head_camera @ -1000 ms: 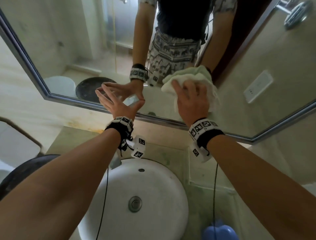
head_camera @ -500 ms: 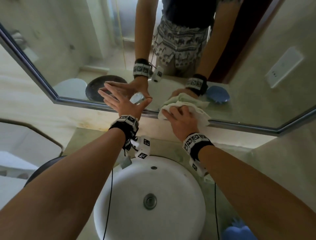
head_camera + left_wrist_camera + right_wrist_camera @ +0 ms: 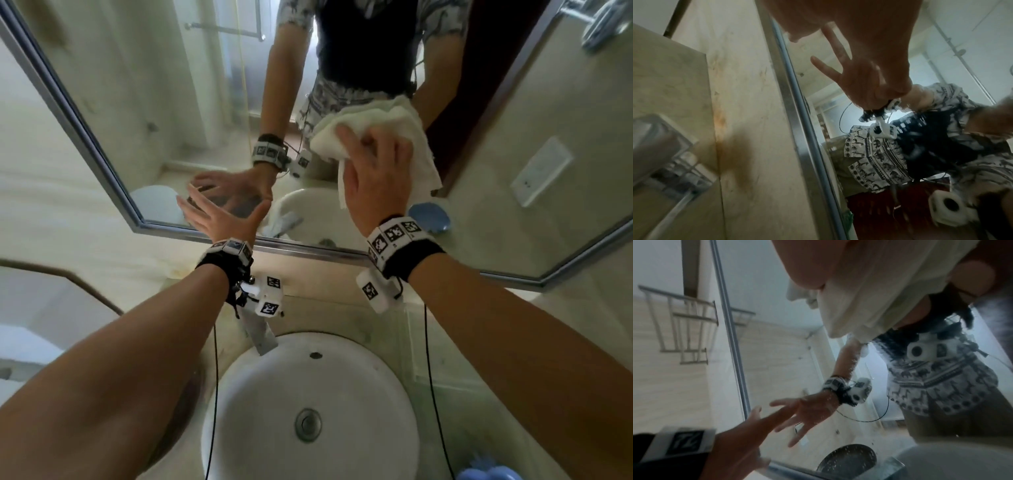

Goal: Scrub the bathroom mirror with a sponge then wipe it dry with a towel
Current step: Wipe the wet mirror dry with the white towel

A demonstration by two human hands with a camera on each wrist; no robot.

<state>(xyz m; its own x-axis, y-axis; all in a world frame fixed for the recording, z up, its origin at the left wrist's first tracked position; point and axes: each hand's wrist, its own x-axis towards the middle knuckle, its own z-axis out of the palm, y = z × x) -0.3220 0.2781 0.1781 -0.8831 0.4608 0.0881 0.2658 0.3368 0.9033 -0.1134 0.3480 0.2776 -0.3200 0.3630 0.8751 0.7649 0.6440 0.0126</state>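
The mirror [image 3: 171, 113] in its metal frame [image 3: 102, 161] hangs above the basin. My right hand [image 3: 376, 171] presses a bunched white towel [image 3: 397, 120] against the glass at mid height, fingers curled into the cloth and a tail of it hanging below the palm. The right wrist view shows the towel [image 3: 879, 288] pinned under the thumb [image 3: 807, 264]. My left hand [image 3: 219, 219] is spread out at the mirror's lower edge, its fingertips at the glass, and holds nothing. That hand [image 3: 748, 426] meets its own reflection in the right wrist view. I see no sponge that I can be sure of.
A round white basin [image 3: 239, 394] with a tap [image 3: 260, 335] sits directly below my arms. A blue object [image 3: 486, 474] lies on the counter at the bottom right edge. A wall socket [image 3: 541, 171] shows as a reflection. The tiled wall [image 3: 735, 113] borders the mirror's left side.
My right hand has carried the towel up from the mirror's bottom edge to mid height on the glass. The left hand has stayed spread at the lower edge.
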